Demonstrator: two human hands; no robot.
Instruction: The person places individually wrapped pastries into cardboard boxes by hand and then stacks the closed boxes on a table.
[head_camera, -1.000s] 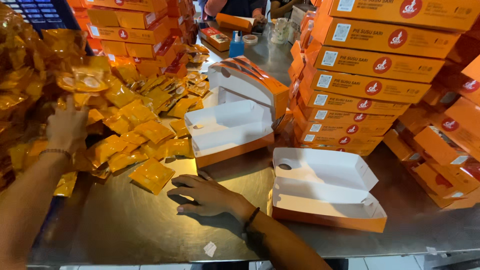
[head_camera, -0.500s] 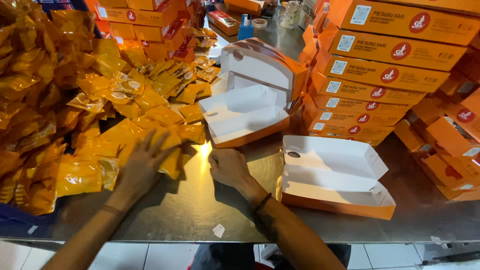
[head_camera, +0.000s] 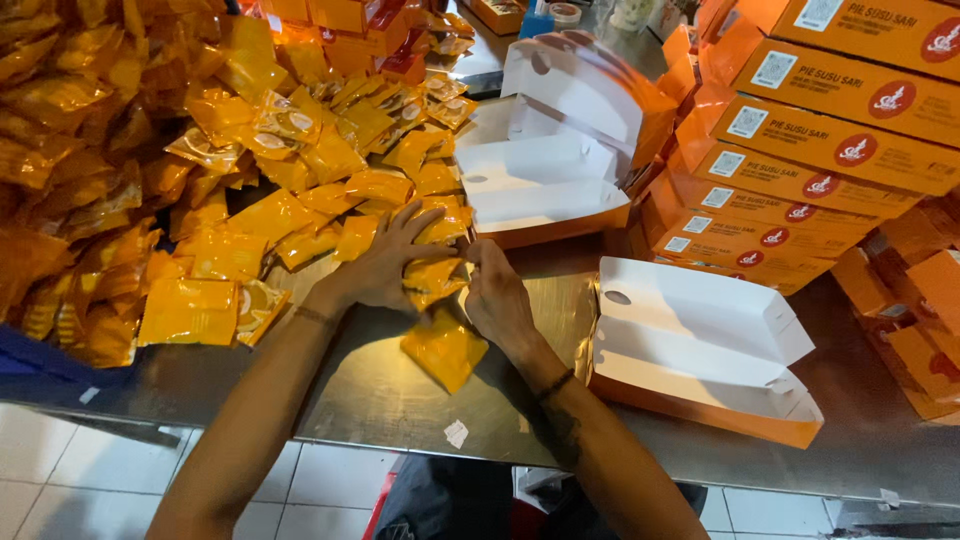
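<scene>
Left hand (head_camera: 385, 262) and right hand (head_camera: 497, 297) meet at frame centre, both closed on a small bunch of yellow sachets (head_camera: 432, 281). One loose sachet (head_camera: 444, 349) lies flat on the steel table (head_camera: 380, 400) just below them. A heap of yellow sachets (head_camera: 150, 170) fills the upper left. Two open orange cartons with white interiors sit at centre top (head_camera: 545, 190) and lower right (head_camera: 700, 350). Stacked closed orange boxes (head_camera: 800, 170), each bearing a white square label and a red round mark, occupy the upper right.

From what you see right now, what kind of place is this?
Probably a packing station for snacks. A big heap of yellow sachets covers a steel table, open orange boxes stand ready, and closed boxes are stacked high at the right.
</scene>
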